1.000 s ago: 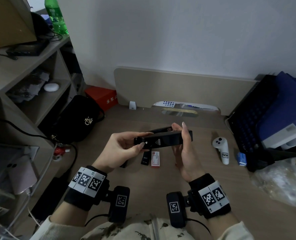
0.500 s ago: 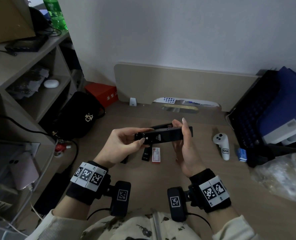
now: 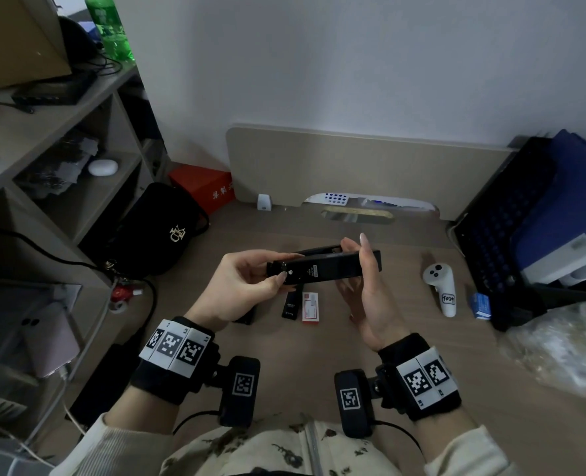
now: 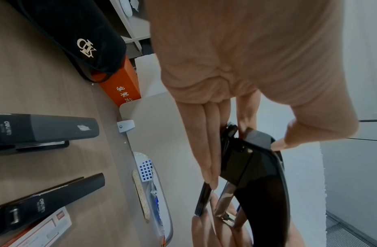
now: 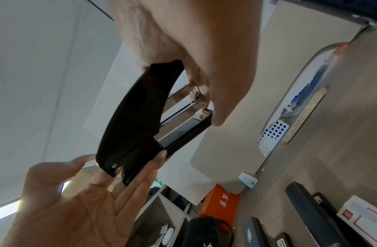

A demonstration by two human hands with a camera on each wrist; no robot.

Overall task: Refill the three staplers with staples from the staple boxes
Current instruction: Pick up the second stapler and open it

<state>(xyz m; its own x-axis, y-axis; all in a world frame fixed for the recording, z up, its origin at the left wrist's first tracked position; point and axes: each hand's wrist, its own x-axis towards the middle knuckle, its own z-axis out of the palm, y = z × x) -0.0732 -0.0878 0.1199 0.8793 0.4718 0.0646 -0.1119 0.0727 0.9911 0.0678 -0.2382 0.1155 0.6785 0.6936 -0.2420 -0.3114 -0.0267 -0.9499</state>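
Observation:
A black stapler [image 3: 326,267] is held in the air above the desk between both hands, its top slightly lifted off the metal staple channel [image 5: 183,100]. My left hand [image 3: 247,286] grips its hinge end [image 4: 236,147] with thumb and fingers. My right hand [image 3: 360,280] holds the front end, fingers wrapped around the far side. Two more black staplers [image 4: 45,128] [image 4: 48,202] lie on the desk below. A red-and-white staple box [image 3: 310,307] lies beside them.
A white controller [image 3: 442,286] and a small blue box [image 3: 480,305] lie to the right, near a black crate [image 3: 497,242] and a plastic bag [image 3: 559,348]. A black pouch [image 3: 161,231], an orange box [image 3: 205,185] and shelves [image 3: 44,132] stand at left.
Both hands hold the stapler almost as before, and only the view has shifted slightly. The grip looks the same.

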